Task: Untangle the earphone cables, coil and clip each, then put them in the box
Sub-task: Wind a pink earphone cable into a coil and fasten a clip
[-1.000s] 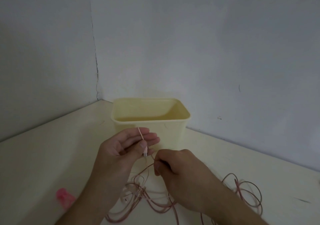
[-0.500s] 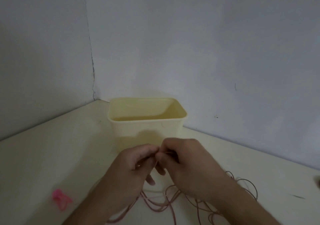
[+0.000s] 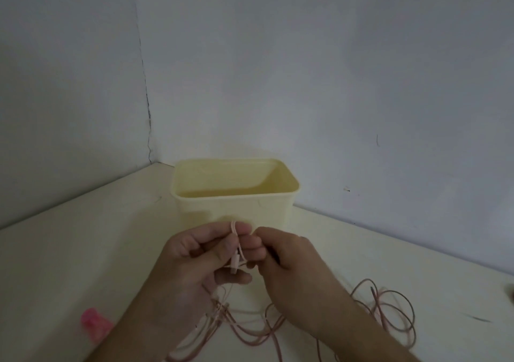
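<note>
A pale pink earphone cable lies in loose tangled loops on the cream table, below and to the right of my hands. My left hand holds a short looped length of the cable upright between thumb and fingers, with the plug end hanging just under the thumb. My right hand sits close against it, fingers curled and pinching the cable at the loop's lower end. The open cream box stands just behind both hands. A pink clip lies on the table at the lower left.
The table sits in a corner of two grey walls, with a crack running down the corner seam. A small dark mark shows on the table at the far right.
Both hands have risen slightly toward the box. The cable now stands as a short loop over my left fingers; my right hand has shifted from beside the left thumb to the loop's lower end.
</note>
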